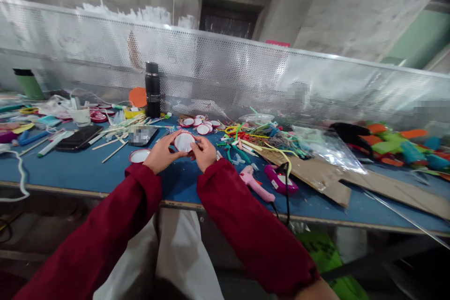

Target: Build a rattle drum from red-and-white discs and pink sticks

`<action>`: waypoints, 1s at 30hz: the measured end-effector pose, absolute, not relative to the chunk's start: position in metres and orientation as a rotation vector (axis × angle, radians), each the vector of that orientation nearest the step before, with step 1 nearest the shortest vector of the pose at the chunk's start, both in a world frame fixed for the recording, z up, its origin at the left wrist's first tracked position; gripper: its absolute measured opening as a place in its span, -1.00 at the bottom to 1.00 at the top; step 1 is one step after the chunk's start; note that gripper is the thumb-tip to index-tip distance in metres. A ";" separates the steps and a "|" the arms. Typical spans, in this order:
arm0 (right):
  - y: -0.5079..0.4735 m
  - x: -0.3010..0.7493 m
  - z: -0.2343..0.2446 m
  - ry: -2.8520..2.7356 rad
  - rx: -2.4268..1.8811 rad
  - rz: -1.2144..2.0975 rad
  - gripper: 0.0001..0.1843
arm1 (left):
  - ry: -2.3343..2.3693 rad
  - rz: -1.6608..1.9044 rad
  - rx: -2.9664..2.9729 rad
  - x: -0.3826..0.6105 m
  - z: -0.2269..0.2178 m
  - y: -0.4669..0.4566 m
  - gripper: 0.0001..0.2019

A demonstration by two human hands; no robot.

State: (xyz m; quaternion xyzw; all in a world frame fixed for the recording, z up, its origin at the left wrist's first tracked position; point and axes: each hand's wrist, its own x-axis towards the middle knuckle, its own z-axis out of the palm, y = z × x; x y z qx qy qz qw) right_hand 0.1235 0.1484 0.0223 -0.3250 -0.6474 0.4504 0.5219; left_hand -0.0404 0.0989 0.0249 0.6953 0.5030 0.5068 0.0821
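Both my hands hold a small round white disc with a red rim [184, 142] above the blue table [87, 168]. My left hand [161, 153] curls round its left side with the thumb along the top edge. My right hand [205, 152] pinches its right edge. Both arms wear dark red sleeves. A second white disc with a red rim [139, 155] lies flat on the table just left of my left hand. Several more such discs [200, 125] lie further back.
A pink glue gun [255, 184] and a magenta one [280, 180] lie right of my hands, beside cardboard sheets [316, 173]. A black bottle [152, 90], phones [79, 137], sticks, coloured wires [256, 138] and a plastic bag [326, 147] crowd the back. A perforated metal screen [246, 75] closes the far side.
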 end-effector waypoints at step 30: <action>0.137 0.121 0.025 -1.622 -0.800 1.281 -0.80 | 1.191 1.698 1.222 -0.039 0.029 0.103 -0.57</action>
